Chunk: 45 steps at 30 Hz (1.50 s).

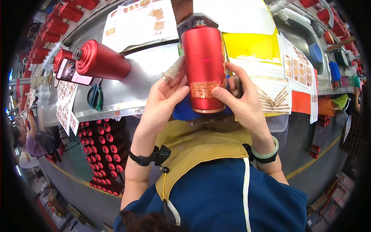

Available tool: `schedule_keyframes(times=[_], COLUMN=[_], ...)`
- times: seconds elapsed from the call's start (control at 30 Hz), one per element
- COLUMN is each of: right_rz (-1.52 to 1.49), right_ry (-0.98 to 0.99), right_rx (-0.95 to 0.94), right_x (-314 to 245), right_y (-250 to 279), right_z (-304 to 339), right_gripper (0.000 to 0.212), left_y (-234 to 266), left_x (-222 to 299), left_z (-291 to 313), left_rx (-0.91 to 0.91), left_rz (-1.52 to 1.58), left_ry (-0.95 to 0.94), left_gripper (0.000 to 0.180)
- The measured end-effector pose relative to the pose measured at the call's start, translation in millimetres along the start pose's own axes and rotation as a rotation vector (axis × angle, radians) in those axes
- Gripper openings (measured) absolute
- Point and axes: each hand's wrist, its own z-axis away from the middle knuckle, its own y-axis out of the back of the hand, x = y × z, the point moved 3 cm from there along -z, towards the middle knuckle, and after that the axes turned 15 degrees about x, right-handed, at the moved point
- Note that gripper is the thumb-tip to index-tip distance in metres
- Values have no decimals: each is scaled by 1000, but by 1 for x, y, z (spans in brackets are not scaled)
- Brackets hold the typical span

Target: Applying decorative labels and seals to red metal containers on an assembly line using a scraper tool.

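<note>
A red bottle (203, 54) with a clear glass neck is held in front of me, its neck pointing away. Around its lower part runs a gold patterned decal (205, 89). My right hand (247, 96) grips the bottle's right side, thumb pressed on the decal's right end, fingers partly hidden behind. On the other side, my left hand (166, 87) steadies the bottle with its fingers, partly hidden at the bottle's edge; its thumb points at the decal. Wrapping covers one left finger, below which sits a ring.
Another red bottle (102, 60) lies on the metal table (145, 69) at left, by a phone (73, 72) and scissors (94, 96). Decal sheets (298, 65) and gold strips (275, 101) lie right, near a yellow sheet (253, 46). Many red bottles (102, 150) stand stacked below left.
</note>
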Motion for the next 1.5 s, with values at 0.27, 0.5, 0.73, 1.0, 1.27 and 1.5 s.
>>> schedule_keyframes(times=[0.27, 0.5, 0.73, 1.0, 1.27, 1.5], right_rz=[-94, -110, -280, -305, -300, -260], right_ry=[-32, -51, -123, -161, -183, -144], right_rx=[18, 1, -45, -83, -99, -114], right_x=[-2, 4, 2, 5, 6, 5], right_y=[-4, -4, 7, 11, 10, 11], right_z=[1, 0, -2, -4, -7, -10], right_gripper=[76, 74, 54, 53, 56, 56], left_y=[6, 4, -7, -28, -44, -27], left_x=[6, 7, 10, 17, 26, 21], left_z=[-9, -8, 8, 26, 36, 29], left_rx=[14, 54, 197, 216, 93, 241], left_rz=[115, 77, -110, -346, -55, -202], left_ry=[140, 100, -121, -236, -172, -168], left_gripper=[77, 84, 82, 58, 52, 49])
